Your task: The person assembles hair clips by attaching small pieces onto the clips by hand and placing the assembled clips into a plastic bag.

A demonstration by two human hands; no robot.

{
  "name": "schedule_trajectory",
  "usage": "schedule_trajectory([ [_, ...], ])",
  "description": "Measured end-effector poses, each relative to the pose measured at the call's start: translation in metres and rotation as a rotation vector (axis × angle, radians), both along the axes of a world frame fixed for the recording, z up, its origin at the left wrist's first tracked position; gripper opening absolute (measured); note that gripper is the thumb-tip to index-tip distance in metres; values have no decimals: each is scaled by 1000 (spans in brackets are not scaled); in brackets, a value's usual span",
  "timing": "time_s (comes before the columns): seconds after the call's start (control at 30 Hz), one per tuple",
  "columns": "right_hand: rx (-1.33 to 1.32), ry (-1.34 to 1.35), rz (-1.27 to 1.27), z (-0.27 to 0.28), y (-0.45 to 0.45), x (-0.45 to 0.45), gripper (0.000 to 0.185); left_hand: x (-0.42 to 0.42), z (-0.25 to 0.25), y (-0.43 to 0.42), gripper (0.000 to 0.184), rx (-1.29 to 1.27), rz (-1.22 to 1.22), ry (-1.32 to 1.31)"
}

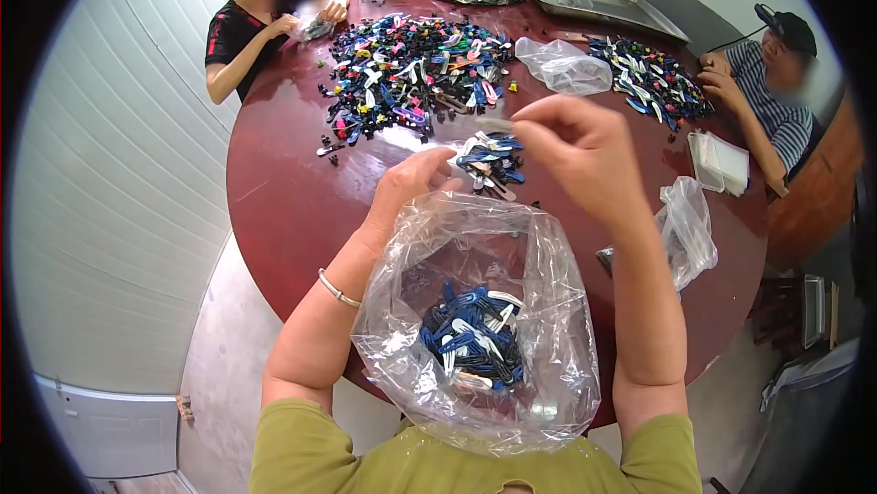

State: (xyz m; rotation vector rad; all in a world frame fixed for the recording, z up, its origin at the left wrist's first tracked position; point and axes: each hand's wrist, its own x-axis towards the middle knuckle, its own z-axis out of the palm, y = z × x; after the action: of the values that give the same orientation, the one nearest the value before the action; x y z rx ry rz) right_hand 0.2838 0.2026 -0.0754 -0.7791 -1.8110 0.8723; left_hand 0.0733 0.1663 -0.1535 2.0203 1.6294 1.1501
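Note:
My right hand is raised over the table's middle, thumb and forefinger pinched on a pale hair clip, slightly blurred. Below it lies a small pile of blue, white and dark snap hair clips. Beside that pile on the left is my left hand, its fingers curved and apart; whether a clip touches its fingertips is hard to make out. Nearest me, a wide-mouthed clear plastic bag stands open between my forearms. Inside it are many blue, white and black hair clips.
Across the round red table spreads a large mixed heap of clips. A second heap lies near a person in stripes. Another person handles a bag. Plastic bags, clear boxes and a metal tray surround these.

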Motion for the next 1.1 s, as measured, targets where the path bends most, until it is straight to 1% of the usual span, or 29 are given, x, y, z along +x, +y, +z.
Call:
schedule_trajectory([
  [0.03, -103, 83, 28, 16, -12, 5, 7, -7, -12, 4, 29, 37, -15, 104],
  [0.07, -113, 140, 108, 32, -25, 11, 7, -12, -19, 5, 31, 70, -27, 206],
  [0.1, -127, 198, 188, 43, -36, 16, 7, -14, -21, 5, 32, 23, -56, 281],
  [0.17, 46, 166, 480, 47, -48, 24, 12, -14, -17, 4, 35, -80, -124, 430],
  [0.2, 1, 143, 488, 48, -53, 23, 12, -10, -15, 1, 30, -110, -56, 430],
  [0.23, -43, 120, 495, 49, -58, 23, 13, -11, -23, 3, 27, -56, -133, 460],
  [0.3, -106, -30, 310, 50, -55, 21, 13, -15, -38, 13, 24, 72, -281, 514],
  [0.33, -84, -112, 149, 43, -41, 16, 11, -12, -34, 14, 21, 61, -303, 590],
  [0.37, -3, -192, 91, 22, -21, 14, 12, -12, -38, 14, 22, 63, -301, 530],
  [0.4, 109, -442, 24, 7, -7, 17, 13, -14, -42, 15, 22, 66, -295, 472],
  [0.43, 124, -677, 22, -2, 1, 14, 17, -14, -41, 13, 22, 71, -288, 415],
  [0.47, -1, -926, -40, -7, 1, 15, 20, -10, -35, 9, 23, 54, -236, 412],
  [0.5, -136, -1078, -14, -11, 5, 11, 21, -9, -37, 9, 24, 63, -213, 385],
  [0.57, -134, -1106, 10, -25, 13, 8, 20, -9, -39, 13, 28, 81, -170, 332],
  [0.67, -144, -1138, -25, -36, 16, -1, 21, -9, -39, 16, 31, 90, -162, 286],
  [0.77, -90, -1144, -49, -40, 16, -4, 25, -10, -35, 16, 30, 78, -186, 284],
  [0.87, -86, -1075, -63, -45, 21, 1, 25, -12, -36, 16, 27, 91, -216, 284],
  [0.97, -141, -1026, -78, -49, 27, 5, 24, -12, -39, 16, 26, 85, -193, 213],
  [1.1, -97, -989, -149, -43, 27, 3, 25, -13, -37, 15, 23, 68, -218, 210],
])
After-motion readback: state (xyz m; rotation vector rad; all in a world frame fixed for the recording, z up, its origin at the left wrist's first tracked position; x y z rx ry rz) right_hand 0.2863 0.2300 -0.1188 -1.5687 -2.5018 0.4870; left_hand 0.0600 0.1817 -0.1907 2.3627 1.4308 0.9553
